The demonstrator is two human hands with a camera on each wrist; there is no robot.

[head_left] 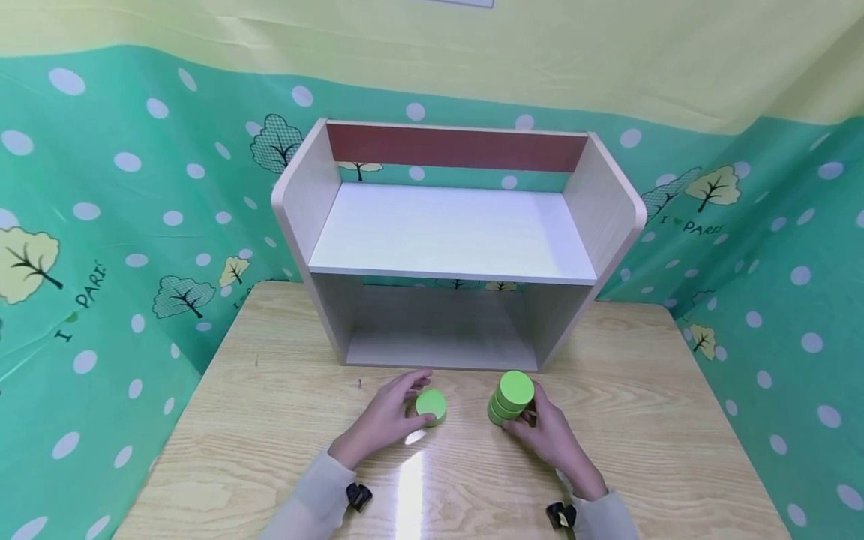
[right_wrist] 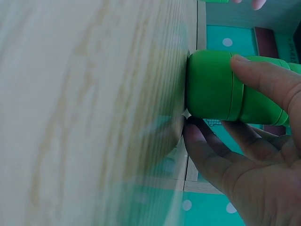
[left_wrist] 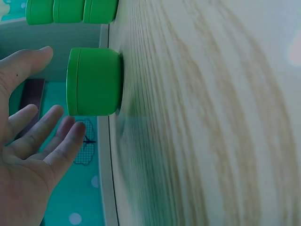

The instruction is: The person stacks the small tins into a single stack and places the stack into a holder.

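Observation:
A small round green jar (head_left: 432, 405) with a lid seam stands alone on the table. My left hand (head_left: 385, 416) is spread around its left side; the left wrist view shows a gap between this jar (left_wrist: 96, 82) and the thumb and fingers. To the right, several matching green jars are piled in an upright stack (head_left: 515, 391). My right hand (head_left: 550, 435) holds the stack low from its right side. In the right wrist view the thumb lies across the lowest jars (right_wrist: 211, 84), with fingers curled on the opposite side, partly hidden.
A two-level pale wooden shelf (head_left: 452, 232) with a dark red back strip stands just behind the jars. Its lower board (head_left: 442, 349) ends close to them. The wooden table (head_left: 223, 450) extends to both sides, and a patterned green curtain (head_left: 135, 225) surrounds it.

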